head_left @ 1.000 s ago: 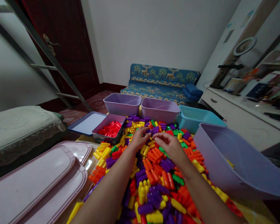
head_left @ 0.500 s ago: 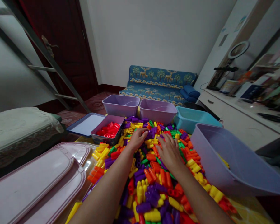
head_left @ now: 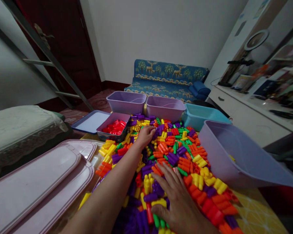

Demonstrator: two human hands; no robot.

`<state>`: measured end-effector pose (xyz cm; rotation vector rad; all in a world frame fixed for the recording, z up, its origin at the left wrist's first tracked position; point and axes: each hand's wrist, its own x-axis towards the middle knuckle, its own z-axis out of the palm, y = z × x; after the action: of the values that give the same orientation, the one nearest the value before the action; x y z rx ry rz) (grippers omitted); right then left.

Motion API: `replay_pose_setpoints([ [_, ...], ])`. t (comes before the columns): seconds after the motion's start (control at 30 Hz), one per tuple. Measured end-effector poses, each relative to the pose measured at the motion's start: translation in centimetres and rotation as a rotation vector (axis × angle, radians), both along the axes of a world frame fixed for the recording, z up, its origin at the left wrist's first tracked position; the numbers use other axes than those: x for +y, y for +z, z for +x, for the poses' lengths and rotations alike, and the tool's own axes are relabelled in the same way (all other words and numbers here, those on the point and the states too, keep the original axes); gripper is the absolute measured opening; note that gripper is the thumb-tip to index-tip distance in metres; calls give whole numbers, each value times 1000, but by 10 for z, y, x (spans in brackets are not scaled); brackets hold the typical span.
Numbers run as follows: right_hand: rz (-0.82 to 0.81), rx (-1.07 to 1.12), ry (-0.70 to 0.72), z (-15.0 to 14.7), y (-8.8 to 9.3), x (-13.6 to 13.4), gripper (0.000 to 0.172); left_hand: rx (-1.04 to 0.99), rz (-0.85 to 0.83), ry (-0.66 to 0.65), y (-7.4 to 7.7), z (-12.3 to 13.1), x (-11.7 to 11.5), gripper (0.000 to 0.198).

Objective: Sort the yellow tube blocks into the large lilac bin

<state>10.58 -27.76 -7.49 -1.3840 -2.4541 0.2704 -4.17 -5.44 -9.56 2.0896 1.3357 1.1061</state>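
A wide heap of plastic bullet-shaped building pieces (head_left: pixel 173 158) in red, orange, yellow, green and purple spreads in front of me. My left hand (head_left: pixel 146 135) reaches to the far part of the heap beside some purple pieces, its fingers bent together; whatever lies between them is hidden. Much closer to me, my right hand (head_left: pixel 173 191) lies over the near part of the heap, palm down. Its fingers are stretched and spread, with yellow, purple and red pieces beside the thumb. A metal-sided box (head_left: pixel 122 136) of red pieces stands left of my left hand.
Two purple bins (head_left: pixel 127 105) and a turquoise bin (head_left: pixel 205 118) line the far edge. On the right is a larger lavender bin (head_left: pixel 222 165) with a little yellow inside. Pale pink lids (head_left: pixel 36 185) lie at left, near a blue-rimmed lid (head_left: pixel 90 122). Behind stands a blue sofa (head_left: pixel 171 78).
My right hand has drawn back toward me from the middle of the heap to its near part, uncovering pieces there. My left hand stays at about the same place. The view has tilted slightly.
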Motion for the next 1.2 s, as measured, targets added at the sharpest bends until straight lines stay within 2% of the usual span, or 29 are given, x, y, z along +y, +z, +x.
replay_pose_setpoints([
  [0.13,3,42,-5,7,0,-12,69,239,64,-15,13,7,-8,25],
  [0.23,-11,101,-34,8,2,-14,58,451,96,-49,33,12,-19,23],
  [0.33,-8,135,-38,9,7,-18,56,555,156,-109,54,15,-35,24],
  [0.43,19,109,17,11,13,-32,64,566,225,-243,68,10,-61,26],
  [0.53,52,45,111,19,16,-54,69,540,301,-409,75,-9,-102,29],
  [0.63,103,-18,216,30,10,-79,69,549,374,-522,76,-41,-153,28],
  [0.7,151,-59,302,37,1,-92,69,569,446,-602,71,-68,-188,25],
  [0.73,181,-70,346,39,-4,-97,66,574,498,-697,66,-81,-204,22],
  [0.83,248,-85,494,36,-14,-101,44,577,639,-1096,44,-112,-241,12],
  [0.87,253,-80,535,33,-14,-100,37,585,662,-1172,37,-118,-249,14],
  [0.97,209,-42,594,21,-5,-87,28,671,635,-1142,19,-122,-257,13],
  [1.03,163,-42,599,15,2,-72,29,706,615,-1075,16,-116,-251,10],
  [1.1,176,-59,587,12,5,-53,28,733,614,-1017,18,-106,-237,9],
  [1.2,271,-107,493,10,4,-19,26,800,630,-941,28,-93,-209,14],
])
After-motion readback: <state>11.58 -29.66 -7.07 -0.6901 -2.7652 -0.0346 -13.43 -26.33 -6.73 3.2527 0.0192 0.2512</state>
